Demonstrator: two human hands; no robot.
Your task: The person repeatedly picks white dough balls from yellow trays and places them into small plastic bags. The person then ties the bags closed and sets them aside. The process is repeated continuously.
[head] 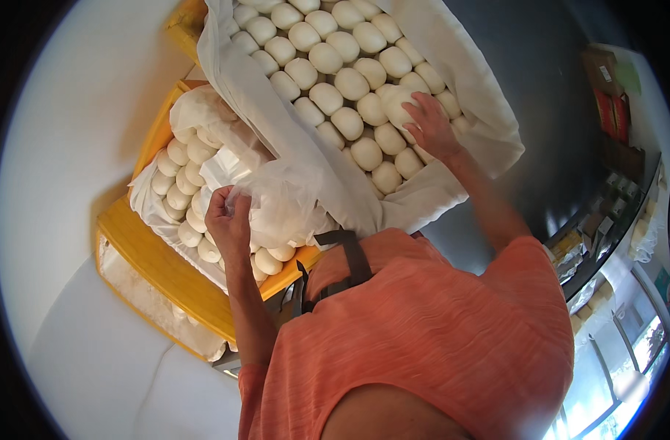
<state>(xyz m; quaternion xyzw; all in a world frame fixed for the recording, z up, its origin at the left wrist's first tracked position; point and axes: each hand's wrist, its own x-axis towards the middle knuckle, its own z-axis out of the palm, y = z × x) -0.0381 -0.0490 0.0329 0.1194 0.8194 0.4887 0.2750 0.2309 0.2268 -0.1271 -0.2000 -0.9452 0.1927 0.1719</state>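
Note:
Rows of smooth white steamed buns (325, 58) fill a tray lined with white cloth (335, 176). My right hand (433, 125) is over the tray's near right part, its fingers curled around a bun (398, 104) that looks larger than those around it. Part of that bun is hidden by the fingers. With thumb and fingertips, my left hand (228, 217) pinches the edge of a thin clear plastic bag (291, 190). Below the bag, more white buns (183, 181) sit in a yellow crate (164, 264), partly covered by the plastic.
A pale wall (65, 126) stands on the left. To the right extends a dark tabletop (527, 71). Beyond it are a cardboard box (601, 71), red packages (612, 115) and shelves with wrapped goods (588, 231). Another yellow crate edge (186, 27) shows behind the cloth.

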